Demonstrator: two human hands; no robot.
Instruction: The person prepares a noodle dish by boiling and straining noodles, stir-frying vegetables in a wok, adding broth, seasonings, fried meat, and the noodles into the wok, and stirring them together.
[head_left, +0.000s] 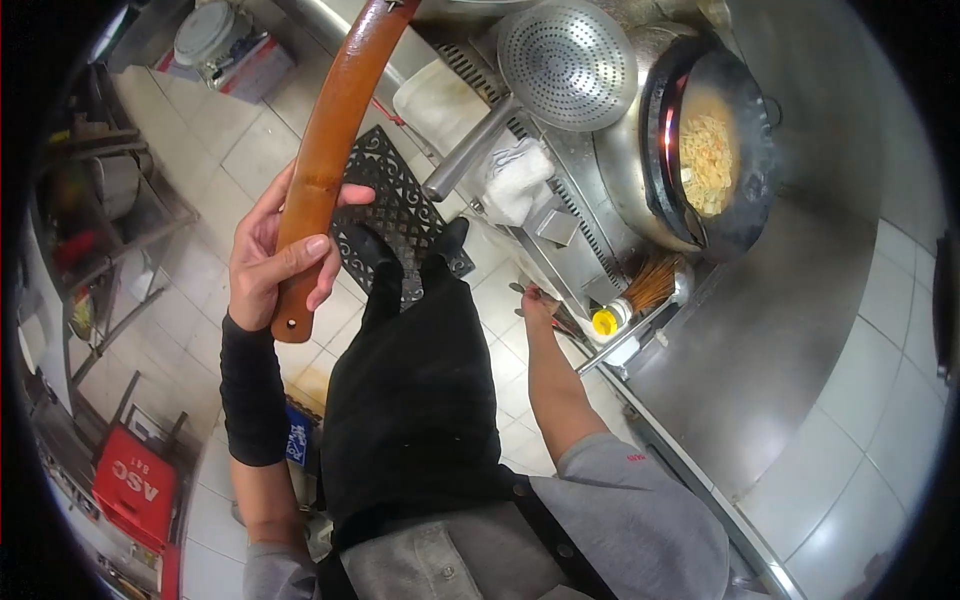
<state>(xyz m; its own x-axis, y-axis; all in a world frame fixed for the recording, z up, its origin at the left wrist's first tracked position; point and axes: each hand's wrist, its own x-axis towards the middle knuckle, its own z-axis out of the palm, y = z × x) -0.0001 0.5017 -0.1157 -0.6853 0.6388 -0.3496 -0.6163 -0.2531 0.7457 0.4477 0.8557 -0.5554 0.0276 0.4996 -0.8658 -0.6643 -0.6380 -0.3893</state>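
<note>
My left hand point(285, 255) is raised, fingers and thumb closed around a long, curved brown wooden handle point(325, 170). A small hole pierces the handle's near end; its far end runs out of the top of the view. Down at the stove's front edge, my right hand point(541, 302) looks closed around something small that I cannot make out. A wok point(750, 190) sits on the burner to the right, with pale, shredded-looking food point(707, 160) in it and an orange glow along its rim.
A perforated strainer point(567, 65) lies over the stovetop, its handle jutting past the front edge. Nearby are a white cloth point(518, 180), a yellow-capped container point(606, 321) and a bamboo brush point(652, 284). A black mat point(385, 190) is underfoot; a red crate point(135, 485) stands left.
</note>
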